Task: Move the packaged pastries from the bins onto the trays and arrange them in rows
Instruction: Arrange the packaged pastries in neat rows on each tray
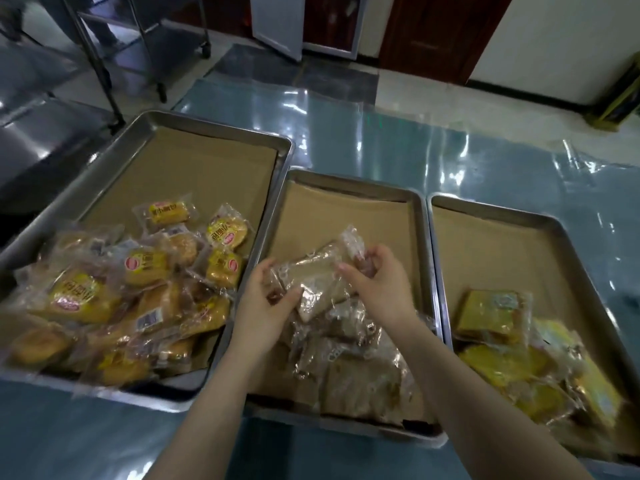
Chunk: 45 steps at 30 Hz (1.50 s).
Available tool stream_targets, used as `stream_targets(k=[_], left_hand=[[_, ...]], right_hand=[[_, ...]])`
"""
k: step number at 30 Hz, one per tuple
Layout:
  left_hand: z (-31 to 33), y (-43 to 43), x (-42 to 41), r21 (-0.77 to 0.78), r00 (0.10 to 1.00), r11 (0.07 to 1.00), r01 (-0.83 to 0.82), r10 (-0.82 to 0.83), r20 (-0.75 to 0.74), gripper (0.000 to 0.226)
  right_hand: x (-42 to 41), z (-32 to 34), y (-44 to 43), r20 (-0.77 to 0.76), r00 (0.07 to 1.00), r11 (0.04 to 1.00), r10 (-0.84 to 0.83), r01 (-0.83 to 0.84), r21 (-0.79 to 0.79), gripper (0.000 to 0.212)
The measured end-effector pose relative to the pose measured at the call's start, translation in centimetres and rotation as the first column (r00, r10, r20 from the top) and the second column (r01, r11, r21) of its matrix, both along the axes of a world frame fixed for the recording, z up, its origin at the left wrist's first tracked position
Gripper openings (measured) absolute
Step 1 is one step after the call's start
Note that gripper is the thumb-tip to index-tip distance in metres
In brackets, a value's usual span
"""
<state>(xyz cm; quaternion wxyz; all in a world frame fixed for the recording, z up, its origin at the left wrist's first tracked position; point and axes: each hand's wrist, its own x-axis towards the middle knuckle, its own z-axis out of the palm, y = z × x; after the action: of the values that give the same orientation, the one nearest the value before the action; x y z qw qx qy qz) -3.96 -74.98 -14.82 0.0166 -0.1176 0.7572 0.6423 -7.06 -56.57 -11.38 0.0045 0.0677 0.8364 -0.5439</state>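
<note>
Three metal trays lined with brown paper lie side by side. The left tray (114,157) carries a loose heap of yellow packaged pastries (114,296). In the middle tray (424,244) lies a pile of brown pastries in clear wrap (349,362). The right tray (568,233) has yellow square packets (498,313) heaped at its near end. Both hands are over the middle tray, gripping one clear-wrapped brown pastry (317,275). My left hand (266,303) has its near left end. My right hand (377,282) pinches its far right end.
The trays rest on a blue-green surface covered in shiny plastic film (433,140). A steel counter (38,133) stands at the left and a wheeled metal rack (145,46) behind it. A dark door and white wall are at the back right.
</note>
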Motion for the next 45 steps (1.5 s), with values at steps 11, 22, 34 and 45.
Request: stream_targets(k=[11, 22, 34, 45], left_hand=[[-1.2, -0.4, -13.0, -0.085, 0.989, 0.992, -0.096, 0.086, -0.123, 0.058], [-5.9, -0.4, -16.2, -0.940, 0.924, 0.326, 0.104, -0.382, -0.030, 0.074], [-5.4, -1.0, -17.3, -0.819, 0.944, 0.540, 0.195, -0.331, 0.006, 0.072], [-4.6, -2.1, -17.2, -0.594, 0.965, 0.781, 0.194, -0.260, -0.026, 0.059]], right_hand=[[-12.3, -2.3, 1.5, 0.077, 0.997, 0.989, 0.014, -0.003, -0.147, 0.028], [-19.4, -7.4, -0.9, 0.053, 0.913, 0.597, 0.403, -0.307, 0.741, 0.090], [-21.7, -9.2, -5.6, 0.302, 0.878, 0.553, 0.372, -0.471, 0.687, 0.081], [-12.2, -4.6, 5.5, 0.326, 0.838, 0.833, 0.437, -0.514, 0.205, 0.037]])
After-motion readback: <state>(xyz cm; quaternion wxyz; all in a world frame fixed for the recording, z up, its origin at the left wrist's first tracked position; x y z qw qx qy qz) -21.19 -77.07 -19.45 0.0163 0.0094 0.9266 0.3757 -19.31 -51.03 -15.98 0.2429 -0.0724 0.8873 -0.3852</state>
